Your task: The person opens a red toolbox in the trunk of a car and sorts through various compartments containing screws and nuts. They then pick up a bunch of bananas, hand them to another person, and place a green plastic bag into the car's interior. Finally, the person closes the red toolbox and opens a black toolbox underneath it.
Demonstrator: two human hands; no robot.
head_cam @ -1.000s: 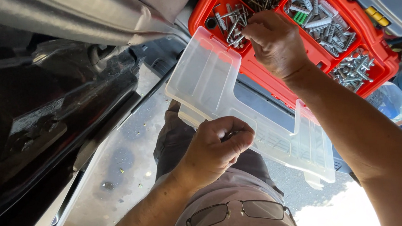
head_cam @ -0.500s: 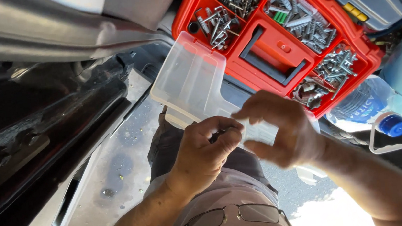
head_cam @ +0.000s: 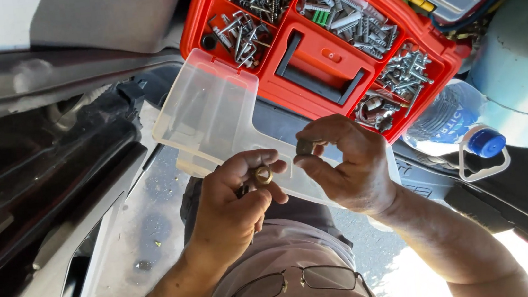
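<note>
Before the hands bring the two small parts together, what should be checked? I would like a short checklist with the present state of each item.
1. Left hand holds the brass-coloured fitting firmly between thumb and fingers: ok.
2. Right hand pinches the small dark part at its fingertips: ok.
3. The two parts are apart, with a free gap between them: ok.
4. The parts match in thread or size: cannot tell, too small.
5. Red organiser case is open, its clear lid hanging down behind the hands: ok.
6. Case sits steadily on its support: cannot tell.
</note>
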